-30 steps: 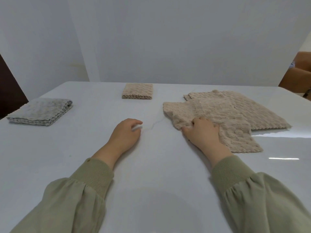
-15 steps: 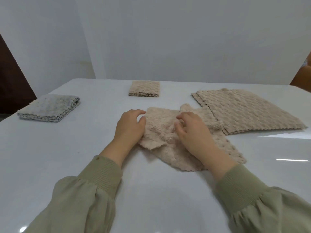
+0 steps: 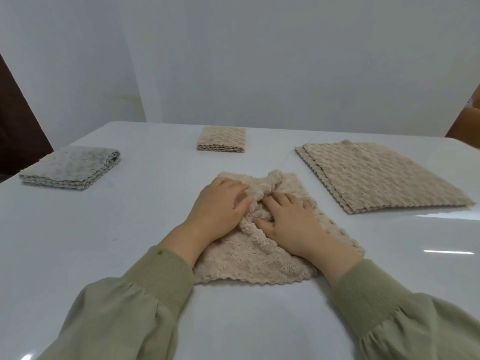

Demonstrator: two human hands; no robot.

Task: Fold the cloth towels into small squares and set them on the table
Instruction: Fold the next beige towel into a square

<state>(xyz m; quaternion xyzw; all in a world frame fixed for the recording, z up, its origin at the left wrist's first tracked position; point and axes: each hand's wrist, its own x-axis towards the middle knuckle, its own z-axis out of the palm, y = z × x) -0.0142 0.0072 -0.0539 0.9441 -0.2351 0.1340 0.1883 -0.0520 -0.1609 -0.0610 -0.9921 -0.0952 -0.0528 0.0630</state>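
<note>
Fingers (image 3: 276, 202) of both hands lie nearly straight, gripping nothing. The left hand (image 3: 218, 207) and right hand (image 3: 294, 226) press on one rumpled beige fleece towel (image 3: 246, 263) mid-way across the white table (image 3: 130, 242). This looks like the smoothing step; next, I'd judge, that bunched ridge needs spreading before any fold. Beyond lie one small folded beige square (image 3: 221, 138), one folded grey towel (image 3: 70, 167) and one flat beige towel stack (image 3: 376, 178), its layers uncountable.
</note>
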